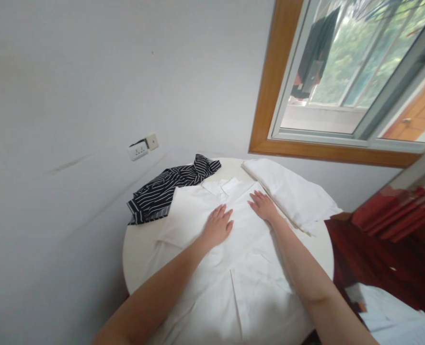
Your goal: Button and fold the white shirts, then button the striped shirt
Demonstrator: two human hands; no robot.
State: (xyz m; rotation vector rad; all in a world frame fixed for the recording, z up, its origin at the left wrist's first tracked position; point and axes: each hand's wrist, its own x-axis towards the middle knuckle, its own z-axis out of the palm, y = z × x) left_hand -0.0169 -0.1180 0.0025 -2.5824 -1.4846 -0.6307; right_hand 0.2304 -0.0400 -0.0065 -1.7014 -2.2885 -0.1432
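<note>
Plain pale wall (90, 96) fills my feed beyond the fingertips, with a wood-framed window (260, 110) off past the right hand's fingers. Under both hands I have a white shirt (246, 261) laid out on a round cream table (135, 254). Its collar (222, 189) points toward the wall, just beyond the left hand's fingertips, and its long axis runs back from there, between the forearms, toward the wearer. I read the cloth as thin and matte, softly wrinkled, with one straight fold or edge below the fingers. Left hand (217, 227) rests palm down, fingers slightly spread, thumb apart; right hand (262, 206) lies flat too, fingers loosely fanned. Neither pinches the fabric. Left of the left fingers sits a crumpled black garment (172, 184) with white stripes; right of the right fingers, a smooth, folded white cloth (291, 191).
</note>
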